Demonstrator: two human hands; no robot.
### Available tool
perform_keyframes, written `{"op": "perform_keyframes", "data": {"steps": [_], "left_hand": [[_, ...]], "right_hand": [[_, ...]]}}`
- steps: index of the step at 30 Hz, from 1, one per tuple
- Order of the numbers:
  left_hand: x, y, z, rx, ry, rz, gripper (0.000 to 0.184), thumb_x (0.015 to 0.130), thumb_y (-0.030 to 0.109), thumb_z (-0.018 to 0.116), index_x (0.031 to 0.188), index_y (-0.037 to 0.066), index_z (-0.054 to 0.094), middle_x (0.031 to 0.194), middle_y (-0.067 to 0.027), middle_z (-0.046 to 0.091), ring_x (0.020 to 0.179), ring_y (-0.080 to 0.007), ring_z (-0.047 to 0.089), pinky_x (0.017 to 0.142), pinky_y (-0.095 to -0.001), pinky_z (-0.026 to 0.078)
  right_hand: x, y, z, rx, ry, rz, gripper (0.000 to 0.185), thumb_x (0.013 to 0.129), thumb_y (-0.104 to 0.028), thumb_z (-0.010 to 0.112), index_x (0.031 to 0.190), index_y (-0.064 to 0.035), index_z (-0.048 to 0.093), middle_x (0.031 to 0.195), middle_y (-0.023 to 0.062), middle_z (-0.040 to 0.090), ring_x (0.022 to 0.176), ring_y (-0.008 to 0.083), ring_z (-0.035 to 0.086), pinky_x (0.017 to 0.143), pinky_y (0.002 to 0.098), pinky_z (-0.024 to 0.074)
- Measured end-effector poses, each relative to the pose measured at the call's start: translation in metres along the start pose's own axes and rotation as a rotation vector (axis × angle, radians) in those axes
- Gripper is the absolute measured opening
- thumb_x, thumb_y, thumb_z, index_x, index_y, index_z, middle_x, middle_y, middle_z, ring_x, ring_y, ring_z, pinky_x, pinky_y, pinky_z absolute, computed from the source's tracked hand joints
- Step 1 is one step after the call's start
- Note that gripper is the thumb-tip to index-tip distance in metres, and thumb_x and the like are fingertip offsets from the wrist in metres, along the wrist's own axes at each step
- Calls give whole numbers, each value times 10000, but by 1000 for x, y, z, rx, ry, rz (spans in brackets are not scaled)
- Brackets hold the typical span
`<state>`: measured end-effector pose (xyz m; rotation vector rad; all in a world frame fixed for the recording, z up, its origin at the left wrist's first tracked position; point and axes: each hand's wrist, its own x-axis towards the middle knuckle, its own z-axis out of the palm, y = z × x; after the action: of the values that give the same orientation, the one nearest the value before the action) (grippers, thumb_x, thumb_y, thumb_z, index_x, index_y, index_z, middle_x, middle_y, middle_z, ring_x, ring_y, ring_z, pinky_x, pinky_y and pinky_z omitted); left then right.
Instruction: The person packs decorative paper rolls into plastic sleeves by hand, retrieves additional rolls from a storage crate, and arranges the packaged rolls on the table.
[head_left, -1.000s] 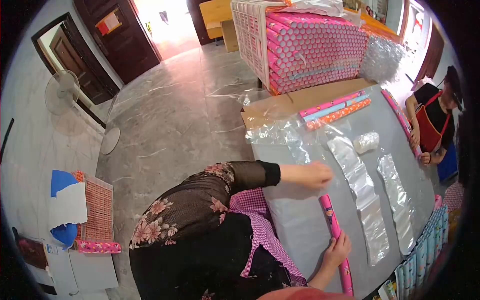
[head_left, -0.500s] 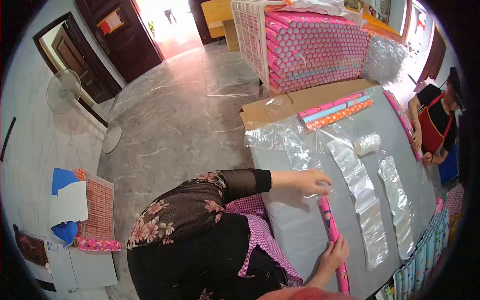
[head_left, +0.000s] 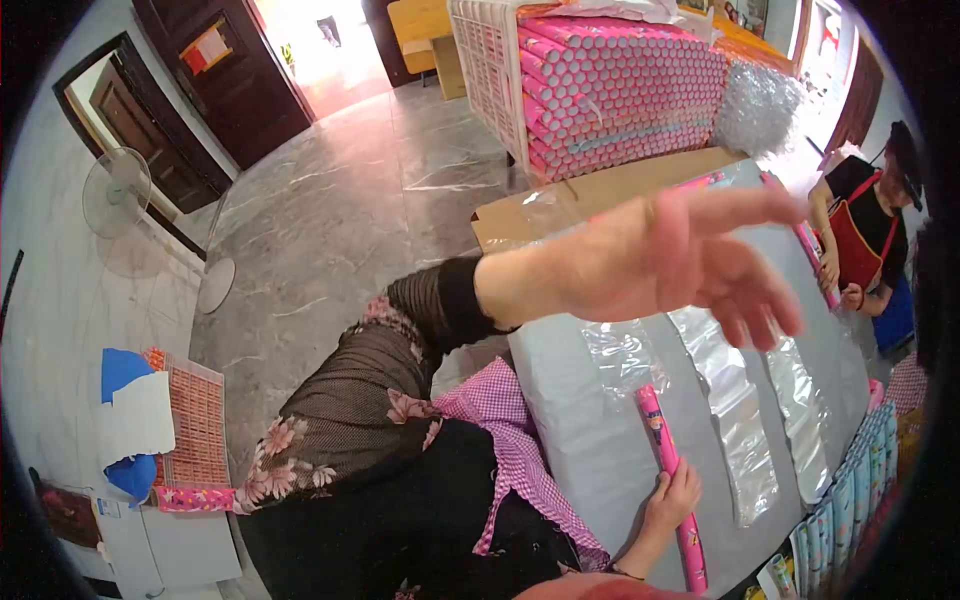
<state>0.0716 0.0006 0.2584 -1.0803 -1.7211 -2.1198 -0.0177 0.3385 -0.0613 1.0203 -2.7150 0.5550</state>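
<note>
My left hand (head_left: 690,255) is raised above the table, blurred by motion, its fingers spread with nothing in them. Below it, a pink patterned wrapping-paper roll (head_left: 656,425) lies on the grey tabletop (head_left: 575,430). My right hand (head_left: 675,500) is wrapped around the middle of that roll. Past the roll lie two clear plastic sleeves, a longer one (head_left: 735,440) and a shorter one (head_left: 797,430). A crumpled piece of clear film (head_left: 622,355) rests near the roll's upper end. My left hand and forearm hide most of the far part of the table.
A white crate (head_left: 488,75) packed with pink rolls (head_left: 620,95) stands behind the table. Across from me, a person in a red apron (head_left: 858,240) handles another pink roll (head_left: 812,245). Light-blue rolls (head_left: 850,490) sit at the right edge; a pink basket (head_left: 193,420) is at left.
My left hand has lifted from beside the roll's upper end, moving up and right over the table with fingers spreading. My right hand stays on the roll. The view has shifted slightly.
</note>
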Motion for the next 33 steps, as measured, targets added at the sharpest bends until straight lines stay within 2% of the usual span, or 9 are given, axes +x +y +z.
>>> {"op": "perform_keyframes", "data": {"steps": [4,10,13,16,23,26,33], "left_hand": [[22,28,17,-34,-107,147,959,833,773,304,1505,97,194,1274,-253,552,1130,-300,591,937,-392,481],[44,21,6,42,-90,184,941,840,757,324,1496,92,217,1283,-251,545,1133,-301,588,937,-394,481],[68,-5,-18,164,-25,173,931,844,750,334,1492,89,229,1287,-250,542,1135,-302,587,936,-395,482],[101,-48,-47,283,65,143,922,848,742,344,1487,86,241,1292,-249,538,1137,-302,586,936,-397,482],[152,-138,-104,412,178,95,900,856,723,368,1477,80,269,1302,-247,530,1141,-303,584,935,-399,483],[143,-137,-101,396,190,90,890,860,716,378,1473,77,280,1306,-246,527,1142,-303,583,935,-400,484],[92,-65,-60,213,126,131,868,869,697,401,1463,71,308,1316,-243,518,1146,-305,580,934,-403,485]], "right_hand": [[0,0,-1,0,-1,1,419,883,-174,600,1280,-45,561,1187,171,573,1076,369,523,947,470,397],[-1,4,4,41,9,15,408,880,-175,598,1267,-51,572,1187,176,575,1063,373,528,942,462,403],[0,11,11,20,106,-52,418,861,-165,609,1260,-45,572,1172,179,575,1058,383,526,942,473,398],[1,2,-2,38,-24,14,394,835,-147,617,1211,-31,592,1131,174,578,1039,381,528,922,480,399],[-4,12,7,42,58,-18,402,808,-163,641,1185,-28,605,1122,178,580,1039,375,531,914,481,402],[-3,7,1,57,62,-22,403,811,-157,634,1190,-23,602,1128,177,581,1041,375,531,916,484,401],[2,-8,-10,32,3,0,406,852,-154,603,1233,-17,582,1147,183,578,1042,385,523,931,469,402]]}}
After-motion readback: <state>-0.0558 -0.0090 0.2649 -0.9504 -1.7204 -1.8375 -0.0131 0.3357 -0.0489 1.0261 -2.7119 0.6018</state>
